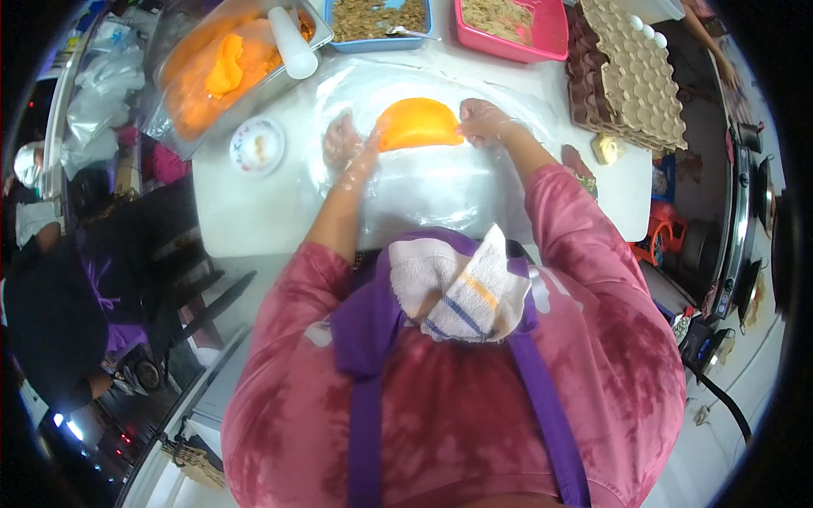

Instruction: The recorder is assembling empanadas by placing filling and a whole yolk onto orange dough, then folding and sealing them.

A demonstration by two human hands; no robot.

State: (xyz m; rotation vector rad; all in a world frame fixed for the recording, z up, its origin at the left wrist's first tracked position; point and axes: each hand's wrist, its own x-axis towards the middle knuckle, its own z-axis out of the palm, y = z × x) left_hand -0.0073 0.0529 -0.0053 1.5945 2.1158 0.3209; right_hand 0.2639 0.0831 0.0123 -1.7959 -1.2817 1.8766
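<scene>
A half-moon of smooth orange dough [420, 124] lies on a clear plastic sheet [438, 184], its straight edge towards me. My left hand [346, 143] is at the dough's left end, with part of the hand touching its edge. Blur hides whether those fingers grip anything. At the right end, my right hand [481, 120] has its fingertips closed on the corner of the dough. Both hands look covered by thin clear plastic gloves.
Left stand a small plate [257, 146] and a metal pan [248, 105] of orange dough with a white rolling pin [293, 44]. Behind are a blue tray [376, 46] and pink tub [508, 52] of fillings. Right are egg trays [641, 82]. A person [54, 317] is at far left.
</scene>
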